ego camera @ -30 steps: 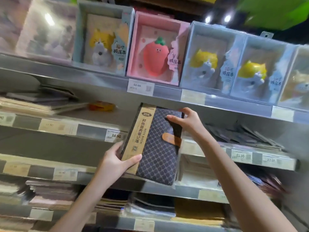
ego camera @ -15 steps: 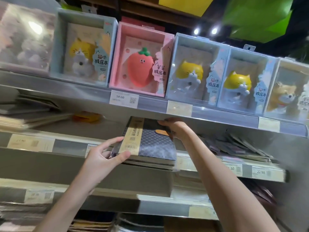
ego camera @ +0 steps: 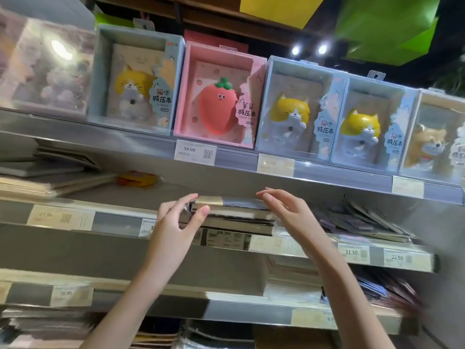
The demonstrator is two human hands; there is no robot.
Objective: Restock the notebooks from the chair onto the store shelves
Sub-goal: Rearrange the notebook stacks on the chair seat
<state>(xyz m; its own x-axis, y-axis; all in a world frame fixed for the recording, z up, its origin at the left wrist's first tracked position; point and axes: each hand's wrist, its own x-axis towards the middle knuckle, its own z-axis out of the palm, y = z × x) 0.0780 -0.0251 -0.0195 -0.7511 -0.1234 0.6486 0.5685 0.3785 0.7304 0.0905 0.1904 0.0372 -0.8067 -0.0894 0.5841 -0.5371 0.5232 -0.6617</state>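
Notebook flat on stack, grey metal shelf.
Left hand pinches its glossy shrink-wrapped corner; right hand relaxed, fingers loosely spread just beside dark quilted cover.

Head view, close, angled up at shelves

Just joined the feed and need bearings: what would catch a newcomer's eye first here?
The pink strawberry box stands out on the top shelf, between blue boxes with yellow cat figures. Just below, mid-frame, the left hand grips the left end of a dark notebook lying on a small stack, while the right hand hovers open at its right end.
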